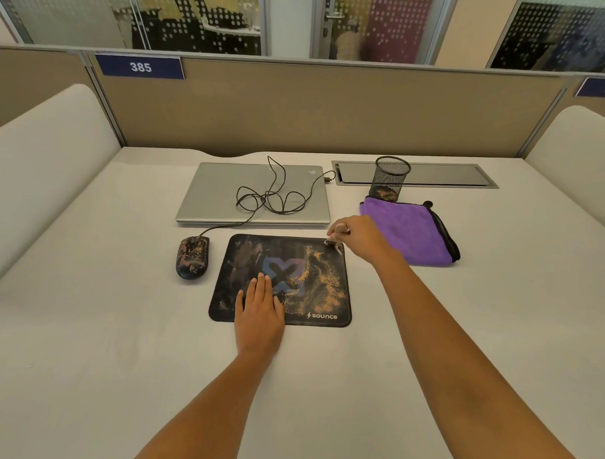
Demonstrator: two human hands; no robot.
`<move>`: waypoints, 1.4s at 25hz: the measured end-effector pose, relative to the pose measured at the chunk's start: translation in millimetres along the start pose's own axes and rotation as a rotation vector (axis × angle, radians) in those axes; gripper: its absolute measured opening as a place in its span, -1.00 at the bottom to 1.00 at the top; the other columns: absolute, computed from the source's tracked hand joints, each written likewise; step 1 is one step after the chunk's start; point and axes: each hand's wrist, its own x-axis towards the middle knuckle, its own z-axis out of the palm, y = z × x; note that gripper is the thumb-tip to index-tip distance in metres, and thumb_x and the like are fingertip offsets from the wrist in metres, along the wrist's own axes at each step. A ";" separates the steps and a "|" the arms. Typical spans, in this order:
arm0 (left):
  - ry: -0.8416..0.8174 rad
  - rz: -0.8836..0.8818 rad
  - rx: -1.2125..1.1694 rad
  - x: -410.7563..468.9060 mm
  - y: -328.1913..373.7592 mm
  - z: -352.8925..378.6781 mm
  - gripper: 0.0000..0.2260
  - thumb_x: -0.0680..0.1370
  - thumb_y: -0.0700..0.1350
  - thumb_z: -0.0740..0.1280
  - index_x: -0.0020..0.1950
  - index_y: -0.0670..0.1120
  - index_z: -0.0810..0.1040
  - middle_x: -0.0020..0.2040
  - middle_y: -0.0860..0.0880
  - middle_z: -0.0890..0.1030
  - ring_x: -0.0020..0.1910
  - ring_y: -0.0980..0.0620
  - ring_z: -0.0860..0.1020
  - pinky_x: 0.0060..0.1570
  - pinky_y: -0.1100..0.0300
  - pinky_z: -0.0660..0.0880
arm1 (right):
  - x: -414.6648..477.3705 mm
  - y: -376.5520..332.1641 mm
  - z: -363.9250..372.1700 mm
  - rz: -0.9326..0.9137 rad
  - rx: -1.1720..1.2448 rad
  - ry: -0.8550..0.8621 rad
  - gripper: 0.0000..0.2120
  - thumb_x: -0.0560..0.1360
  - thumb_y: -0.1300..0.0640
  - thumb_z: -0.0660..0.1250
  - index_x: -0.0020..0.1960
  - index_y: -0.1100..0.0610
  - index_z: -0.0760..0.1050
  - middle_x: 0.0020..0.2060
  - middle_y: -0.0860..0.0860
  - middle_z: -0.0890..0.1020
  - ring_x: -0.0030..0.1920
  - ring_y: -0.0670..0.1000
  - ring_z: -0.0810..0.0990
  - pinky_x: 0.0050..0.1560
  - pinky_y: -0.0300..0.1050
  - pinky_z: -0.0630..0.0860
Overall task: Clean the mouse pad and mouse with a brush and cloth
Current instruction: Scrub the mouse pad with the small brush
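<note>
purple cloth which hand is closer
Right. The right hand grips a brush at the far right corner of the mouse pad, just left of the purple cloth; the left hand rests flat on the pad's near side, farther off.

Beige desk partition [324, 105] bearing blue 385 sign [139, 66], dotted glass walls [201, 23] behind.

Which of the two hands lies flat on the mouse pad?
The left hand, fingers straight, pressing the mouse pad near its front edge. The right hand instead holds a small brush at the pad's far right corner.
</note>
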 end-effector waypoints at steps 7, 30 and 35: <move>0.021 -0.012 -0.020 0.5 -0.3 1.6 -0.53 0.64 0.04 -0.14 0.53 -0.04 -0.07 0.55 0.02 0.01 0.52 0.05 -0.06 0.44 0.11 -0.22 | 3.8 -10.1 -14.3 -0.009 0.031 -0.207 -0.90 0.47 0.25 0.37 -0.06 0.21 0.65 -0.04 0.07 0.68 -0.16 -0.08 0.57 -0.21 -0.33 0.46; 0.023 -0.017 -0.069 0.8 -0.8 -0.7 -0.54 0.64 0.03 -0.13 0.53 -0.04 -0.05 0.55 0.02 0.03 0.52 0.06 -0.06 0.47 0.08 -0.18 | 22.9 -16.1 -6.0 -0.003 0.062 -0.236 -0.90 0.47 0.24 0.38 -0.05 0.22 0.64 -0.06 0.08 0.66 -0.23 -0.13 0.55 -0.34 -0.44 0.41; 0.018 -0.020 -0.061 0.6 -0.4 -0.9 -0.54 0.64 0.03 -0.14 0.53 -0.03 -0.06 0.55 0.02 0.02 0.52 0.06 -0.06 0.47 0.09 -0.19 | 22.9 -13.3 8.8 -0.019 0.044 0.004 -0.87 0.51 0.24 0.32 -0.03 0.23 0.64 -0.02 0.10 0.66 -0.10 -0.03 0.53 -0.21 -0.35 0.35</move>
